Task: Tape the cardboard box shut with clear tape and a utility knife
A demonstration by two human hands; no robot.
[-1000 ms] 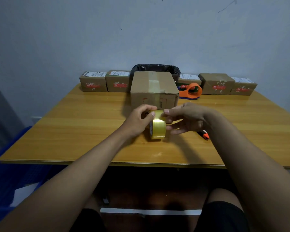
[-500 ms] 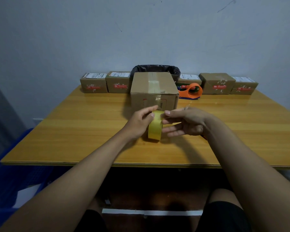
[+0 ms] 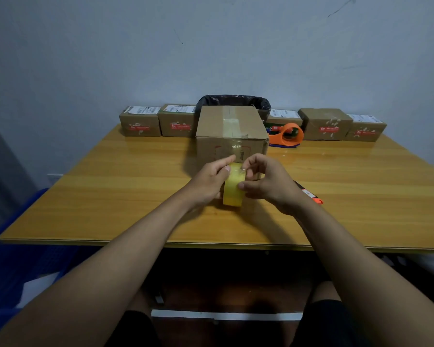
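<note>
A yellowish roll of clear tape point(image 3: 233, 190) stands on edge in the middle of the wooden table point(image 3: 110, 196). My left hand point(image 3: 207, 182) grips its left side, index finger along the top. My right hand point(image 3: 266, 182) holds the right side, thumb on the roll's face, fingertips pinching at the tape's top edge. Just behind stands the brown cardboard box point(image 3: 231, 132), flaps closed, with a tape strip over its top seam and front face. A utility knife point(image 3: 311, 195) with an orange tip lies to the right, partly hidden by my right wrist.
Several small labelled cardboard boxes point(image 3: 140, 121) line the table's back edge. An orange tape dispenser point(image 3: 287, 135) lies behind the box on the right. A bin with a black liner point(image 3: 233, 101) stands behind the box. Blue crates point(image 3: 8, 246) are at the left, on the floor.
My right hand's fingers curled in from an outstretched pose and now pinch at the top of the roll. The roll shifted slightly left and stands more upright.
</note>
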